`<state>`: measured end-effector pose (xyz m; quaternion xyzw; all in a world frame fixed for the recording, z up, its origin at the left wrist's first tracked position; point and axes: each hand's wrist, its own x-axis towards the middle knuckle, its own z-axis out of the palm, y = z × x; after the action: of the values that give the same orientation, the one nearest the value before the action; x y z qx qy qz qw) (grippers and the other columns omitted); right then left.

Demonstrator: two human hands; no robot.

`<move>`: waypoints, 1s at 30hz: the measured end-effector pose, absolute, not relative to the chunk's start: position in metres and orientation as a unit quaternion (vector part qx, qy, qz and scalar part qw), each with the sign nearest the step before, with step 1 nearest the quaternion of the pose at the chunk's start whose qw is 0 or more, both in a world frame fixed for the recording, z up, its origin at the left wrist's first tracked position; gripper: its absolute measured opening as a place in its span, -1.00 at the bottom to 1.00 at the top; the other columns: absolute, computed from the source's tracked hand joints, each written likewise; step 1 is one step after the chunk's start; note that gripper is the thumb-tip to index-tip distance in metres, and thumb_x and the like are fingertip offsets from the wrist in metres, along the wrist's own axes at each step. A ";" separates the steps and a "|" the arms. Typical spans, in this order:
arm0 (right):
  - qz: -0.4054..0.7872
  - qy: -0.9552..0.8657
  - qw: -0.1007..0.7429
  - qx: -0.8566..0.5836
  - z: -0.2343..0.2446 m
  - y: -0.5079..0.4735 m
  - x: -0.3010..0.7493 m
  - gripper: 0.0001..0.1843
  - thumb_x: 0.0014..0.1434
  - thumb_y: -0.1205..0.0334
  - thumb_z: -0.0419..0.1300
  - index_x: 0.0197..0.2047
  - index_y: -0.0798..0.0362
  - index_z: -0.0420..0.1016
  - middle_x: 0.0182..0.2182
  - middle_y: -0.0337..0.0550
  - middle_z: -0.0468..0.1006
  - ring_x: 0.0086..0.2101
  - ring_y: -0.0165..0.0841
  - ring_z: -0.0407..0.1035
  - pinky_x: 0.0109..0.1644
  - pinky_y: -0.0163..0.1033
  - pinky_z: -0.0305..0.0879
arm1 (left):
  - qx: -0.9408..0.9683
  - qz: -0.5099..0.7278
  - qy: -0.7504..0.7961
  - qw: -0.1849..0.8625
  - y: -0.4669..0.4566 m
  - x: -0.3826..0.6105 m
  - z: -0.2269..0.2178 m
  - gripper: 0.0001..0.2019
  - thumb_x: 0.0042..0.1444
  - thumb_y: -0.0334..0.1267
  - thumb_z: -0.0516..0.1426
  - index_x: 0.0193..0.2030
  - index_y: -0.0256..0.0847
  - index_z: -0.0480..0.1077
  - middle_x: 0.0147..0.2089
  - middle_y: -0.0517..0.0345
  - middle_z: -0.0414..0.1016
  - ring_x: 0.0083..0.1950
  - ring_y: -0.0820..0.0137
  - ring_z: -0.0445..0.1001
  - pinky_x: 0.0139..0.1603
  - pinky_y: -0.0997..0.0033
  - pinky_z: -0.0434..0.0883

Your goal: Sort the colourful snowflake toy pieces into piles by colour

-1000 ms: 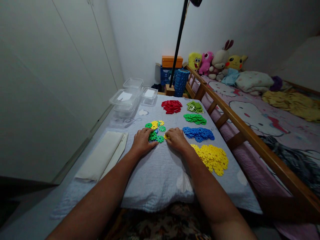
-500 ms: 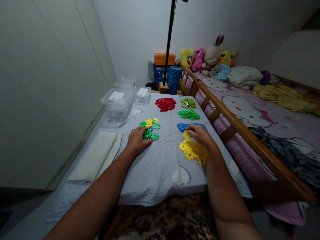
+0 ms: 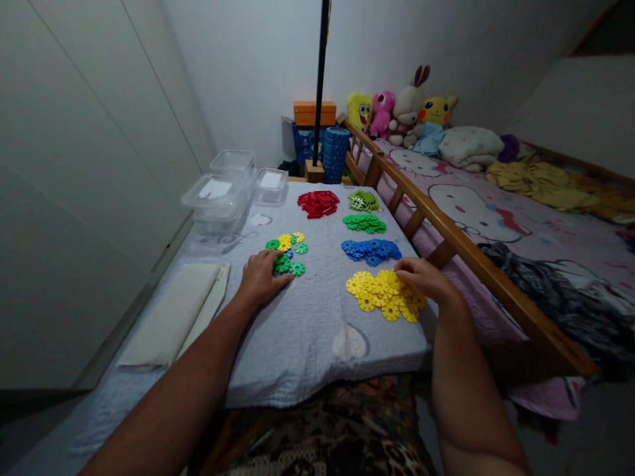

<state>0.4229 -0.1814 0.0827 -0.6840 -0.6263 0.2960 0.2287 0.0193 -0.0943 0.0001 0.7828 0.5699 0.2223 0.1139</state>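
My left hand (image 3: 262,274) rests on the cloth, thumb and fingers apart, curved around the near-left side of a small mixed heap of notched plastic discs (image 3: 284,264). Green, yellow and a little blue show in that heap; some of it hides behind the fingers. On the right, my right hand (image 3: 421,276) has its fingertips pinched at the upper right edge of a spread pile of yellow notched discs (image 3: 380,291). A yellow disc appears to be at those fingertips, partly covered. Just beyond lies a pile of blue discs (image 3: 371,250).
Farther back are piles of green discs (image 3: 364,223), light green discs (image 3: 364,200) and red pieces (image 3: 318,203). Clear plastic containers (image 3: 218,192) stand at the back left, near a folded cream cloth (image 3: 171,317). A wooden bed rail (image 3: 436,218) borders the right side.
My right hand has moved right and slightly nearer, from above the blue pile's edge to the yellow pile, bringing a yellow disc along. My left hand stays by the mixed heap. The view has shifted.
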 end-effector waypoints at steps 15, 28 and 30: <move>0.152 -0.653 0.215 -0.711 0.086 -0.170 0.401 -0.85 0.09 0.35 0.14 -0.34 0.06 0.55 -0.36 -0.16 0.60 -0.32 -0.33 0.43 -0.22 -0.30 0.25 | 0.784 0.223 0.564 0.129 -0.094 0.018 0.001 -0.41 0.05 0.04 0.27 0.20 -0.12 0.39 0.21 -0.09 0.47 0.23 -0.01 0.39 0.26 -0.05 0.32; 0.141 -0.803 0.081 -0.573 0.063 -0.117 0.216 -0.60 0.30 0.25 0.21 0.18 0.10 0.52 0.11 0.11 0.48 0.09 -0.18 0.35 0.18 -0.16 0.24 | 0.779 0.256 0.548 0.166 -0.091 0.013 0.006 -0.42 0.00 -0.09 0.31 0.19 -0.09 0.40 0.15 -0.02 0.49 0.21 0.05 0.44 0.29 0.02 0.36; 0.140 -0.794 0.089 -0.585 0.054 -0.114 0.207 -0.59 0.31 0.20 0.22 0.19 0.13 0.50 0.13 0.13 0.45 0.11 -0.15 0.31 0.19 -0.14 0.23 | 0.778 0.257 0.548 0.167 -0.090 0.012 0.005 -0.42 0.00 -0.10 0.31 0.19 -0.12 0.40 0.14 -0.04 0.50 0.20 0.05 0.45 0.28 0.02 0.37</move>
<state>0.2070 -0.1137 0.0540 -0.5846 -0.7941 0.1404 0.0895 0.0115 -0.0903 0.0052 0.7780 0.5483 0.2573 0.1669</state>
